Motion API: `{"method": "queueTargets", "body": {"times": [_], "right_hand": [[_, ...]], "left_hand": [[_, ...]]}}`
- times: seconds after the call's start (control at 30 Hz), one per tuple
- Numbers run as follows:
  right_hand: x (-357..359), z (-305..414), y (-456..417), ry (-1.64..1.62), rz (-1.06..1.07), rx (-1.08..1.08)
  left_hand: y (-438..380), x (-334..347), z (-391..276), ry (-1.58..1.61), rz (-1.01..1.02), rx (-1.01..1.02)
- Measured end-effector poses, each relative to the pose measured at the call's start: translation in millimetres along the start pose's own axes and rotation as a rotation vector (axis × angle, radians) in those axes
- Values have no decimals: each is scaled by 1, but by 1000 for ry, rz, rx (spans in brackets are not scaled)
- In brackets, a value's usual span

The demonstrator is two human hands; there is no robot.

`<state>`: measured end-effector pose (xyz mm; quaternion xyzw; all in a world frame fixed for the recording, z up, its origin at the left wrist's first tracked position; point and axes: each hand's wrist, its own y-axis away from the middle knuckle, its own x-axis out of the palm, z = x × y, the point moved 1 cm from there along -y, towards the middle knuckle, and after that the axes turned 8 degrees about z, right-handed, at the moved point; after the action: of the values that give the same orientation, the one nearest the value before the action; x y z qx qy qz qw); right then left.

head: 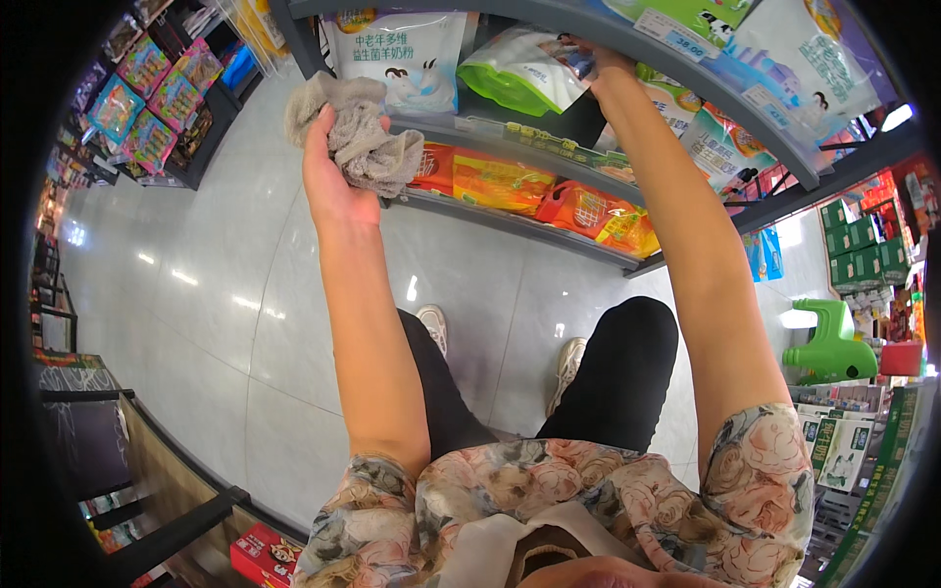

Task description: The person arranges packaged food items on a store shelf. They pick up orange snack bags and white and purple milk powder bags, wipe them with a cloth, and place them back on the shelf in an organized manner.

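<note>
My left hand (340, 180) holds a crumpled grey cloth (362, 128) in front of the left end of a shelf unit. My right hand (612, 67) reaches under the upper shelf and grips a white pouch with a green base (526, 70) at its right side. That pouch is tilted, its base towards me; the upper shelf's edge partly hides my fingers. Left of it, a white and blue goat milk powder pouch (401, 66) stands upright behind the cloth. More pouches (724, 147) stand to the right of my forearm.
Orange and yellow bags (507, 184) fill the bottom shelf. Price tags hang on the upper shelf edge (735, 81). A green plastic stool (831, 345) is at right, a rack of snack packs (162, 95) at left. Behind me is a wooden shelf (169, 470) with a red box (265, 555).
</note>
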<state>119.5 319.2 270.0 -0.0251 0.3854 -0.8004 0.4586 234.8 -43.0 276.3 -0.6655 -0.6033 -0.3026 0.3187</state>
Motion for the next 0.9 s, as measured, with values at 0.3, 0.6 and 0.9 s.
{"method": "queueTargets", "body": {"times": [0.3,0.6,0.9], "right_hand": [[6,10,-4,44,-22,15],[-10,11,-27,-52,160,164],[-36,30,44,-855,737,1129]], "left_hand": [[-1,-13,10,-7,69,-96],[-1,-16,-2,-58,107,-66],[-3,-30,-3,-270,21,-51]]}}
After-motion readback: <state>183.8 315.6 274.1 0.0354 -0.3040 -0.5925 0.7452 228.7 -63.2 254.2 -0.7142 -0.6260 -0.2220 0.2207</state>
